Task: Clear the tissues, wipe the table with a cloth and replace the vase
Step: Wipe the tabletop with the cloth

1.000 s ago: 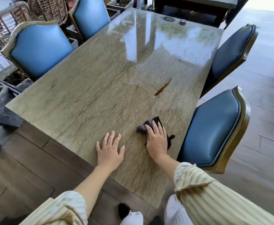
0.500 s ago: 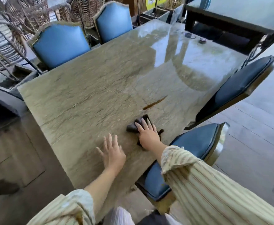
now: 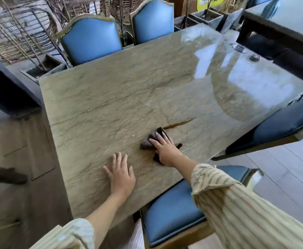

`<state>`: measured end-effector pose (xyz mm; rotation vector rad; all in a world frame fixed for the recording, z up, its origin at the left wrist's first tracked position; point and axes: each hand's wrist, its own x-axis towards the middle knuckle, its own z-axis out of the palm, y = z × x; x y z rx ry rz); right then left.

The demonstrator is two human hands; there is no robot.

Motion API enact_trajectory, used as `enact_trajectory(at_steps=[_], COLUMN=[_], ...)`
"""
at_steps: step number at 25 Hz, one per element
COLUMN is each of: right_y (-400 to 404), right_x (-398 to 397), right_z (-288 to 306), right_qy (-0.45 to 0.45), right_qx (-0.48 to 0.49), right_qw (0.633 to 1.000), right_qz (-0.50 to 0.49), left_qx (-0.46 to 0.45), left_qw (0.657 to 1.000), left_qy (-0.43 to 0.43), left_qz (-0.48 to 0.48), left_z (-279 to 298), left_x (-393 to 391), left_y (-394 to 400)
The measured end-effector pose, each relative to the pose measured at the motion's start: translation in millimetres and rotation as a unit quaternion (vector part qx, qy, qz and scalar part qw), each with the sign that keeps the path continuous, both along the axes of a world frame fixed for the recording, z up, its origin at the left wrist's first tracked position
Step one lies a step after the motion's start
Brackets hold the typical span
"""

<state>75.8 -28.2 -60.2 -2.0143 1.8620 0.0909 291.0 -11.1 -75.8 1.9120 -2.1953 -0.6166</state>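
Left hand (image 3: 121, 175) flat on the bench (image 3: 100, 105), fingers spread, palm down near the front edge. Grip wide, nothing in it; likely just bracing.

Right hand (image 3: 165, 150) just beside it, further in, pressed flat on the cloth (image 3: 148, 141). Fingers extended over the top, not curled round it: held by downward pressure, not pinched. Cloth dark, crumpled, corners poking out at the fingertips and by the wrist. Touching the bench, roughly mid-width, toward the near side.

Brown streak (image 3: 179, 124) right off the cloth's far corner, close or just touching, cannot tell which. Probably the next patch to wipe.

Handling guess: cloth soft, light, limp, bunches under load. Best kept under a flat palm with fingers spread across the wad; a fingertip-only hold likely lets it roll or slip out. Stone top looks polished and glossy toward the far right, so low friction, easy glide, needs steady press to lift residue.

No tissues or vase in view. Two small round items (image 3: 254, 57) at the far right end, too small to identify.

Blue chair (image 3: 174, 209) tucked at the near right corner.
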Motion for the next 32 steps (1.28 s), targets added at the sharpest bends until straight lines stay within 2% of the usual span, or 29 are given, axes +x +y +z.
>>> enact_trajectory(at_steps=[1,2,3,5,6,8,10,12,13,14,16,17,18,20,21,22,23,25,26,27,28,29,30,31,32], right_y=[-1,3,9,19,19,5,-14,-24,-25,-25,-26,-33,-43,-54,-54,-51,-46,-43,-55,-66,-72,-75,-71,-64,-56], right_x=[0,1,-1,-19,-30,-36,-17,4,7,0,-41,-66,-87,-103,-98,-93,-94,-132,-158,-180,-196,-204,-202,-201,-208], right_z=[1,-1,-4,-5,-8,-15,-18,-20,-22,-24,-24,-25,-26,-26,-25,-25,-27,-30,-28,-26,-24,-22,-20,-24,-29], right_qy=[0.016,0.031,0.031,0.014,0.018,0.007,-0.002,0.0,-0.006,-0.012,-0.01,-0.001,0.012,0.004,0.002,-0.009,-0.032,-0.045,-0.038,-0.036,-0.047,-0.053,-0.044,-0.041,-0.057], right_qx=[0.002,-0.009,-0.039,-0.069,-0.079,-0.103,-0.129,-0.133,-0.134,-0.14,-0.164,-0.17,-0.178,-0.163,-0.15,-0.149,-0.153,-0.168,-0.174,-0.18,-0.17,-0.16,-0.149,-0.151,-0.163], right_qw=[1.0,0.999,0.995,0.96,0.946,0.959,0.986,0.991,0.991,0.99,0.962,0.946,0.949,0.985,0.988,0.988,0.987,0.954,0.945,0.958,0.979,0.985,0.985,0.987,0.983], right_qz=[-0.021,0.007,0.083,0.27,0.315,0.264,0.109,-0.017,-0.019,0.032,0.219,0.275,0.261,0.056,-0.031,-0.038,0.023,0.244,0.273,0.22,0.1,-0.021,-0.074,-0.036,0.057], left_qx=[-0.021,-0.043,-0.058,-0.061,-0.062,-0.077,-0.09,-0.105,-0.11,-0.113,-0.117,-0.118,-0.118,-0.114,-0.11,-0.11,-0.112,-0.118,-0.116,-0.111,-0.105,-0.098,-0.091,-0.085,-0.082], left_qw=[1.0,0.999,0.998,0.998,0.998,0.997,0.996,0.993,0.991,0.99,0.987,0.987,0.986,0.987,0.988,0.989,0.99,0.99,0.989,0.989,0.988,0.987,0.985,0.984,0.983], left_qy=[-0.004,-0.011,-0.013,-0.003,0.001,0.003,0.011,0.023,0.029,0.033,0.03,0.027,0.023,0.001,-0.015,-0.032,-0.051,-0.08,-0.088,-0.093,-0.096,-0.096,-0.093,-0.09,-0.089], left_qz=[0.002,0.003,0.006,0.016,0.012,0.008,0.026,0.05,0.064,0.079,0.102,0.11,0.115,0.118,0.11,0.091,0.062,0.022,0.026,0.041,0.061,0.086,0.109,0.126,0.136], left_z=[-3,-4,-6,-9,-10,-13,-13,-11,-11,-12,-13,-15,-15,-17,-17,-16,-15,-14,-14,-14,-15,-16,-18,-19,-20], left_x=[-5,-10,-15,-27,-33,-41,-45,-49,-52,-56,-62,-66,-69,-80,-90,-101,-113,-137,-147,-155,-162,-170,-176,-183,-189], left_y=[-3,-7,-11,-22,-25,-33,-39,-44,-47,-49,-52,-51,-48,-42,-39,-35,-32,-29,-30,-32,-35,-38,-41,-44,-47])
